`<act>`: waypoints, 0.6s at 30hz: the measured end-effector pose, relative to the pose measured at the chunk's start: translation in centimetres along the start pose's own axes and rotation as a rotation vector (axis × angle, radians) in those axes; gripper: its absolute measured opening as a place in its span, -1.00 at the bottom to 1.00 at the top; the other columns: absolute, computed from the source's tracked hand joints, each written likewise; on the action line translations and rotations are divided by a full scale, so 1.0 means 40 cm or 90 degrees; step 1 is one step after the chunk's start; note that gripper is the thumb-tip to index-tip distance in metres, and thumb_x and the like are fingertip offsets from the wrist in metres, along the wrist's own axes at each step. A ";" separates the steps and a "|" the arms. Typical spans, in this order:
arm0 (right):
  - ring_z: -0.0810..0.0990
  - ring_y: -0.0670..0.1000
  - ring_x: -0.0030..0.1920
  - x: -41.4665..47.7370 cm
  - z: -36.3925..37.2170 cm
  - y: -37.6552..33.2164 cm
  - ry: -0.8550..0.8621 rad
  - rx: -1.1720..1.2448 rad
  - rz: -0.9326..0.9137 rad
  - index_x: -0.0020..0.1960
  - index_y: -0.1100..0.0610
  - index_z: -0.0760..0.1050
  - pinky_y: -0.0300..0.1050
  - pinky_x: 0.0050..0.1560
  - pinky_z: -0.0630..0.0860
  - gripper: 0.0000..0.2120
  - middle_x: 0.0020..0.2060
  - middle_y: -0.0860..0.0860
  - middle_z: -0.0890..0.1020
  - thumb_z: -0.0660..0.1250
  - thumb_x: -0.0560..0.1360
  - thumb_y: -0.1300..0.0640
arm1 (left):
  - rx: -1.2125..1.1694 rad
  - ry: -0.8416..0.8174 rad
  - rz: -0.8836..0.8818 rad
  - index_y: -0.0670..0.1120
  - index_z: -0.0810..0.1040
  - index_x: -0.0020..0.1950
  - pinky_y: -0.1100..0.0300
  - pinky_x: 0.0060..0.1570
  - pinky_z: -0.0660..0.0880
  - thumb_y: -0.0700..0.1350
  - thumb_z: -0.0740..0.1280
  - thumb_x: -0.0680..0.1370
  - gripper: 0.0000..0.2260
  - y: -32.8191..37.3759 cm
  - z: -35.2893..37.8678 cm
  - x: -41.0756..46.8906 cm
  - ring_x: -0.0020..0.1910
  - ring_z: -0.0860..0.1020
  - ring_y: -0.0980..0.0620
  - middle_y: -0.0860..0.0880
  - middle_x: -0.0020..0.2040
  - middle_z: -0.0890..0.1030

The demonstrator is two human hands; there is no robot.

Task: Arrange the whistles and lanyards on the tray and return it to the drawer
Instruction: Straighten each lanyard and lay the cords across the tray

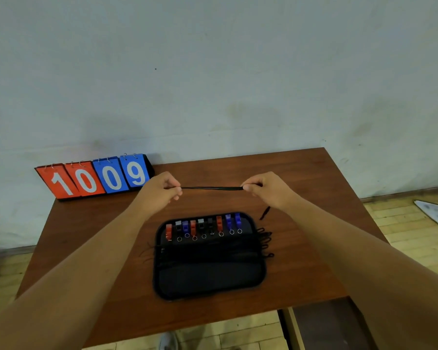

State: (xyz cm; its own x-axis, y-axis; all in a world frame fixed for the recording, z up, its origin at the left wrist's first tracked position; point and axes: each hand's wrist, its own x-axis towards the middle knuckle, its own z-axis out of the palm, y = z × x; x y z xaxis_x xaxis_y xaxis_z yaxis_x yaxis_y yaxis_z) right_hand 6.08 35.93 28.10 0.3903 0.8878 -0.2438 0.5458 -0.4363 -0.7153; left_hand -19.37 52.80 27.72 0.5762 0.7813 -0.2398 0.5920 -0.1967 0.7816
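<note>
A black tray (pixel 210 281) lies on the brown table (pixel 91 248). Along its far edge stands a row of several red, grey, blue and black whistles (pixel 202 227), each with a small ring. Black lanyards (pixel 264 242) lie across the tray's middle, their loops sticking out past its right side. Above the table behind the tray, my left hand (pixel 162 190) and my right hand (pixel 266 189) each pinch one end of a black lanyard (pixel 213 188), which is stretched straight between them.
A flip scoreboard (pixel 96 179) with red and blue cards reading 1009 stands at the table's far left against the wall. One loose black cord (pixel 264 213) lies on the table right of the tray. An open drawer (pixel 321 327) shows below the table's front right corner.
</note>
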 end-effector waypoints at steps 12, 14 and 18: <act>0.47 -0.22 -0.23 -0.048 0.172 0.180 -0.114 -0.136 0.050 0.25 0.11 0.64 -0.44 -0.21 0.35 -0.70 0.17 0.04 0.66 0.19 0.66 0.26 | 0.096 -0.020 -0.104 0.03 0.54 -0.10 0.20 -0.13 0.44 -0.21 0.39 0.55 -0.86 -0.258 0.093 -0.113 -0.05 0.59 0.00 0.03 -0.10 0.62; 0.47 -0.20 -0.32 -0.062 0.205 0.210 -0.121 -0.140 0.072 0.23 0.08 0.64 -0.42 -0.35 0.34 -0.73 0.06 0.02 0.68 0.21 0.66 0.23 | 0.105 -0.043 -0.119 0.08 0.54 -0.10 0.16 -0.09 0.47 -0.20 0.38 0.56 -0.84 -0.298 0.113 -0.136 -0.03 0.58 0.05 0.06 -0.07 0.62; 0.61 -0.05 -0.17 -0.092 0.254 0.259 -0.162 -0.145 0.111 0.26 0.03 0.60 -0.23 -0.25 0.54 -0.76 0.03 -0.06 0.64 0.23 0.66 0.16 | 0.143 -0.060 -0.145 0.07 0.56 -0.07 0.16 -0.08 0.51 -0.17 0.36 0.57 -0.87 -0.367 0.146 -0.176 -0.05 0.58 0.09 0.10 -0.07 0.63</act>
State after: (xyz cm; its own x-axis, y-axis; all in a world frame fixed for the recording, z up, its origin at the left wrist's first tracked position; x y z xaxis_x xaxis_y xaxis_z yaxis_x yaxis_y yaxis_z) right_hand 2.75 29.63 14.95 0.3109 0.7923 -0.5250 0.6496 -0.5803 -0.4911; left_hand -28.82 46.74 14.56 0.4579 0.7637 -0.4551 0.8151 -0.1563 0.5579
